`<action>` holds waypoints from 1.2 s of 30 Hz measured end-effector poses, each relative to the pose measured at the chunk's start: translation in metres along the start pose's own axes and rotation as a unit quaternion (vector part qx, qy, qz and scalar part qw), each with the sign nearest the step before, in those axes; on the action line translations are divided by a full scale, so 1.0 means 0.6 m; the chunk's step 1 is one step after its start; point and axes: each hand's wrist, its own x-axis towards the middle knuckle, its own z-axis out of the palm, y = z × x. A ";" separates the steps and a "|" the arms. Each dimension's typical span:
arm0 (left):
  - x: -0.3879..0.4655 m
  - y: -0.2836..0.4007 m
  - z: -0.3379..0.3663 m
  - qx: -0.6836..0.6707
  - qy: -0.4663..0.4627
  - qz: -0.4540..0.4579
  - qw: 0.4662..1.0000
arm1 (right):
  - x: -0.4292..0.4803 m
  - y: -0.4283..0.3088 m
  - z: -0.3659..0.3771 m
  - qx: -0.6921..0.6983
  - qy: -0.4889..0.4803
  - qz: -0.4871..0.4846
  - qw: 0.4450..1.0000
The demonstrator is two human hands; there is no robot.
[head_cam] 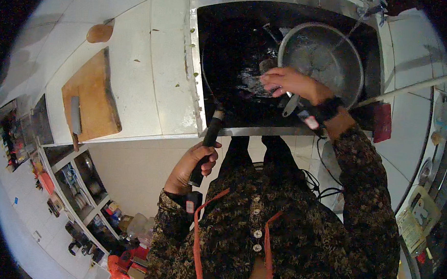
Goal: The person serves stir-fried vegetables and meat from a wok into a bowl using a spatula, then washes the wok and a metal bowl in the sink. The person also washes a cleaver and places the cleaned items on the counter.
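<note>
My left hand (197, 161) grips the black handle (213, 129) of a wok at the sink's front edge. The wok's dark, wet inside (250, 83) fills the left of the sink and is hard to separate from the black basin. Over it, my right hand (292, 82) bends its fingers downward, slightly blurred. A grey-brown lump (267, 64), perhaps a scourer, shows just beyond the fingertips; whether I hold it is unclear. A grey handle with a hole (291, 105) sticks out below my right hand. Beside that hand sits a large metal bowl (360, 71) with water in it.
Water runs from a faucet (375, 10) at the back right. On the left counter (169, 78) lie a wooden cutting board (92, 89) and a cleaver (75, 115) whose handle overhangs the edge. A dark red block-like object (382, 122) is at the sink's right.
</note>
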 end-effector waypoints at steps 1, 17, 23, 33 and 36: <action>0.000 0.000 -0.001 0.009 0.001 0.009 1.000 | 0.032 -0.010 0.016 -0.145 0.017 -0.029 0.989; 0.002 -0.002 -0.017 0.016 -0.006 0.004 1.000 | 0.164 0.091 0.095 -0.582 0.019 0.033 0.812; 0.002 0.008 -0.013 0.034 0.019 -0.009 0.999 | 0.275 0.021 0.130 -0.201 0.221 -0.325 0.897; -0.003 0.021 -0.010 0.002 0.005 -0.030 1.000 | 0.178 0.061 0.087 -0.351 -0.113 -0.013 0.930; -0.006 0.030 -0.010 0.001 0.002 -0.052 0.999 | 0.190 -0.033 0.127 -0.135 -0.005 -0.206 0.969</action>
